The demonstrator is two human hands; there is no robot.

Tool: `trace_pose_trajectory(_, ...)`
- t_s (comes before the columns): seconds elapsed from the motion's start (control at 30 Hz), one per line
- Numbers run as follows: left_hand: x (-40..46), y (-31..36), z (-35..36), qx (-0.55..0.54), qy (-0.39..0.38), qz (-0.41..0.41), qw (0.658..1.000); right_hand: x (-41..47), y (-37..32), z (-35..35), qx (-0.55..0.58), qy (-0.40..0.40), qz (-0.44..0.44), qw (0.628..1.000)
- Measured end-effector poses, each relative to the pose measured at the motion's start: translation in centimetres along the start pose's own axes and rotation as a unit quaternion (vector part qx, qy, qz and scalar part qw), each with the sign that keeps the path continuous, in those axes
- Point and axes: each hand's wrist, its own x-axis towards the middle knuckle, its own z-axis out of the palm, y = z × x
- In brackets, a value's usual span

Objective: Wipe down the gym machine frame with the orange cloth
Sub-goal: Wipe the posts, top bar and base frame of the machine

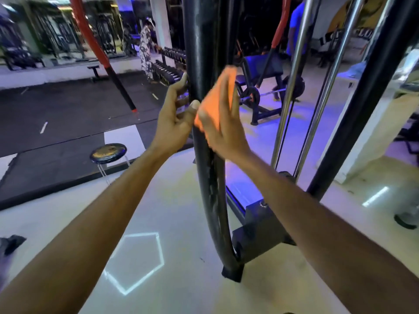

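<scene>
A black upright post of the gym machine frame (201, 53) runs down the middle of the head view to a foot on the pale floor. My left hand (174, 114) grips the post from its left side, thumb on the front. My right hand (221, 123) lies against the post's right side with straight fingers, pressing the orange cloth (221, 91) onto it. The cloth shows between my fingers and above them, blurred. The part of the post under the cloth is hidden.
Two chrome guide rods (294, 82) and a slanted black frame bar (367, 91) stand to the right. A round stool (108, 151) is at the left, a dumbbell rack (167, 69) and a bench with a barbell (260, 87) behind. Two people stand far back.
</scene>
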Motion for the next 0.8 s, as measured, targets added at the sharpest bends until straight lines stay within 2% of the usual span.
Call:
trace_pose_trajectory(0.1,-0.8,-1.4,0.4,-0.007,0.016,0.010,1.000,1.1,0.6,0.8,-0.008,0.054,-0.043,0.998)
trace_pose_trajectory(0.23,-2.1,-2.4,0.7,-0.009,0.017,0.034,0.999,-13.7,4.8,3.7,-0.050,-0.072,-0.036,0.996)
trace_pose_trajectory(0.27,-2.7,-2.7,0.9,-0.008,0.019,0.042,0.999,-14.9,5.4,3.9,-0.052,-0.080,-0.039,0.995)
trace_pose_trajectory(0.37,-4.7,-4.2,1.7,-0.010,0.007,0.058,0.998,-8.8,4.1,3.5,-0.024,-0.010,-0.044,0.999)
trace_pose_trajectory(0.47,-6.3,-6.7,2.1,-0.008,0.000,0.068,0.998,-4.4,3.4,3.4,-0.044,0.077,-0.103,0.991)
trace_pose_trajectory(0.53,-7.6,-8.1,2.5,-0.014,-0.004,0.060,0.998,-10.0,5.7,5.3,-0.054,0.056,-0.111,0.991)
trace_pose_trajectory(0.6,-9.3,-9.2,3.2,-0.021,-0.009,0.057,0.998,-19.2,8.0,7.1,-0.069,-0.021,-0.077,0.994)
trace_pose_trajectory(0.67,-11.0,-10.2,4.0,-0.026,-0.010,0.057,0.998,-24.6,10.0,7.8,-0.066,-0.082,-0.054,0.993)
trace_pose_trajectory(0.7,-11.9,-10.7,4.5,-0.026,-0.007,0.058,0.998,-24.5,10.2,7.6,-0.057,-0.086,-0.047,0.994)
trace_pose_trajectory(0.8,-13.9,-11.6,5.7,-0.016,0.000,0.058,0.998,-18.9,8.6,7.0,-0.032,-0.017,-0.049,0.998)
